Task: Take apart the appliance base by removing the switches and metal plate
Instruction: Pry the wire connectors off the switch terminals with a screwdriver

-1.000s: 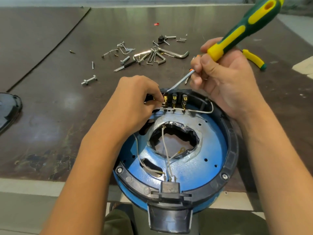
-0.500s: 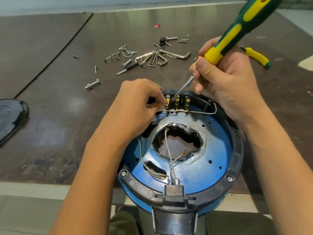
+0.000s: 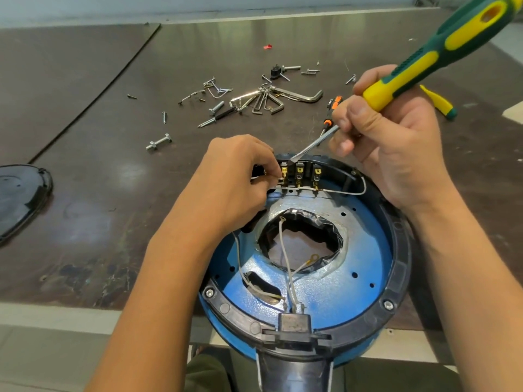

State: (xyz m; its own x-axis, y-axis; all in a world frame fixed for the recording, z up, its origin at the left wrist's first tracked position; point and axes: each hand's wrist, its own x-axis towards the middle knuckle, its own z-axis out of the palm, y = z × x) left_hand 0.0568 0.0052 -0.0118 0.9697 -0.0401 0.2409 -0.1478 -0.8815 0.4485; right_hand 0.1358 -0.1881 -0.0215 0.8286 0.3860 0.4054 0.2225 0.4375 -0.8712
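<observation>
Switches (image 3: pixel 300 174), three in a row with brass terminals, stand at the far side of the appliance base (image 3: pixel 399 274), just inside its black ring. The base lies on the dark table (image 3: pixel 85 114), and its near part hangs over the table's front edge toward me.

My left hand (image 3: pixel 232 179) is curled over the far left part of the base. Its thumb and forefinger pinch the brass terminal of the leftmost switch (image 3: pixel 283 173).

My right hand (image 3: pixel 396 154) is closed round the green and yellow screwdriver (image 3: pixel 424 62). The handle points up and to the right, and the fingers guide the steel shaft. The flat tip comes down slanted and meets the top of the leftmost switch, close to my left fingertips.

Inside the ring is the blue metal plate (image 3: pixel 365 244), with small holes and a ragged opening in the middle. White wires (image 3: pixel 286 267) run from this opening to a black block at the near rim, and another white wire passes under the switches.

Farther on the table lie Allen keys (image 3: pixel 268 101), loose screws (image 3: pixel 210 114), a bolt (image 3: pixel 159 142) and a small orange and black screwdriver (image 3: pixel 329 116). A yellow-handled tool (image 3: pixel 438 105) lies behind my right hand. A black cover (image 3: pixel 19 193) lies at the left edge.
</observation>
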